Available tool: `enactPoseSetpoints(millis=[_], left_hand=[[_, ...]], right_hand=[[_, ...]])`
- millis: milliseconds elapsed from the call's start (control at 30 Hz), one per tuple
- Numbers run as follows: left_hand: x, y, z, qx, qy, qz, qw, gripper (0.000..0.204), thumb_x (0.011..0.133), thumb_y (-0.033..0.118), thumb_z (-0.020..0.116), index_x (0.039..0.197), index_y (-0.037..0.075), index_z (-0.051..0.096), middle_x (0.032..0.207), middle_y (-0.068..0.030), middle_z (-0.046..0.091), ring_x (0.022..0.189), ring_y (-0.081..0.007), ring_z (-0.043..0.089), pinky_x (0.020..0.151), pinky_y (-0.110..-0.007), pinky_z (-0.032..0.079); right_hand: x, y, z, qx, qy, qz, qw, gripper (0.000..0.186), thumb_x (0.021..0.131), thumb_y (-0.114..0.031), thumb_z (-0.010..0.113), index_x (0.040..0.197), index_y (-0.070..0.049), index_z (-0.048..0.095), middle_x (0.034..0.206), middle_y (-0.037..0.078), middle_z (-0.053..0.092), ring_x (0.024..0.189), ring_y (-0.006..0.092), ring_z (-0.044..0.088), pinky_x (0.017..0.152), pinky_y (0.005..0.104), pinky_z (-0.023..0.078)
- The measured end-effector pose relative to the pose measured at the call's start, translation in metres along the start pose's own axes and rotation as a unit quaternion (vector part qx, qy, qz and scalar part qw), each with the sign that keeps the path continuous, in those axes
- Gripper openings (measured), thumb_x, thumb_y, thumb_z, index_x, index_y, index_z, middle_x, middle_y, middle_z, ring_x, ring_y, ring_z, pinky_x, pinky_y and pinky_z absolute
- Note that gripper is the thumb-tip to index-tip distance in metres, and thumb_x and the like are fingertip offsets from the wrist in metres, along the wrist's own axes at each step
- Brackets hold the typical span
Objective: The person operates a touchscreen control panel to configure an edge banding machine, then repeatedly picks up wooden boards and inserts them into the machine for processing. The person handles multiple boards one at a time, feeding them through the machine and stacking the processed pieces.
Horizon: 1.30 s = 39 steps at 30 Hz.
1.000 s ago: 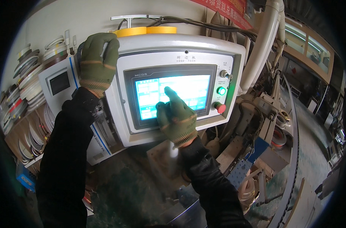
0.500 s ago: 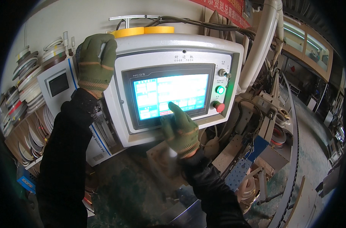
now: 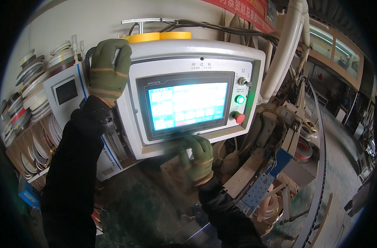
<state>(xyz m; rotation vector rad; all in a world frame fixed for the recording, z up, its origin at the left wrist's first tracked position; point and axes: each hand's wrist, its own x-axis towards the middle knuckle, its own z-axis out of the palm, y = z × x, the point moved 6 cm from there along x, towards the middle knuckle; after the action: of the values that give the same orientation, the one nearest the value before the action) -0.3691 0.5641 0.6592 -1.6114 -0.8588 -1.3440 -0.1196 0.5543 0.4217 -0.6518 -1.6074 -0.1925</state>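
A light-grey control panel (image 3: 163, 146) with a lit blue-and-white touchscreen (image 3: 188, 105) faces me. My left hand (image 3: 110, 70), in a green knit glove, is closed round the panel's upper left corner. Just under the screen, my right hand (image 3: 198, 159), gloved the same way, has bent fingers against the panel's lower rim; its fingertips are partly hidden. To the right of the screen sit a key switch (image 3: 244, 82), a glowing green light (image 3: 239, 99) and a red push button (image 3: 238, 118).
Yellow tape rolls (image 3: 175, 35) lie on top of the panel. A white-and-blue cabinet (image 3: 64, 93) and stacked edge-banding rolls (image 3: 33, 89) stand at left. Machine parts with a blue perforated plate (image 3: 259, 190) extend at right, beside a thick white pipe (image 3: 283, 53).
My right hand has dropped from the touchscreen to the panel's lower rim, and its pointing finger has folded in. My left hand keeps its place on the corner. The view has shifted slightly.
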Motion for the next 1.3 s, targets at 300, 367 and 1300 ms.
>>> enactPoseSetpoints(millis=[300, 367, 1300], left_hand=[[-0.002, -0.002, 0.002, 0.035, -0.01, 0.048, 0.998, 0.024, 0.097, 0.002, 0.065, 0.12, 0.002, 0.065, 0.121, -0.0134, 0.064, 0.116, -0.0308, 0.06, 0.102, -0.041, 0.051], [-0.002, -0.001, 0.002, 0.043, -0.011, 0.048, 0.998, 0.023, 0.097, 0.004, 0.065, 0.12, 0.002, 0.065, 0.121, -0.0137, 0.064, 0.116, -0.0309, 0.06, 0.102, -0.041, 0.051], [0.003, 0.006, -0.004, 0.004, 0.048, 0.038, 0.998, 0.015, 0.096, 0.011, 0.068, 0.109, 0.005, 0.067, 0.107, -0.0127, 0.069, 0.099, -0.0317, 0.067, 0.09, -0.043, 0.055]], right_hand=[[-0.014, 0.0, 0.017, -0.048, -0.036, -0.063, 0.996, 0.028, 0.077, -0.02, 0.076, 0.103, -0.01, 0.07, 0.11, 0.009, 0.069, 0.11, 0.0354, 0.064, 0.093, 0.0502, 0.049], [-0.014, 0.0, 0.017, -0.038, -0.026, -0.052, 0.998, 0.028, 0.077, -0.019, 0.076, 0.103, -0.01, 0.07, 0.11, 0.009, 0.069, 0.11, 0.0354, 0.064, 0.093, 0.0501, 0.05], [-0.004, 0.002, 0.001, -0.004, -0.047, 0.011, 0.999, 0.033, 0.079, -0.013, 0.074, 0.112, -0.008, 0.071, 0.106, 0.012, 0.071, 0.104, 0.0364, 0.066, 0.089, 0.0478, 0.052]])
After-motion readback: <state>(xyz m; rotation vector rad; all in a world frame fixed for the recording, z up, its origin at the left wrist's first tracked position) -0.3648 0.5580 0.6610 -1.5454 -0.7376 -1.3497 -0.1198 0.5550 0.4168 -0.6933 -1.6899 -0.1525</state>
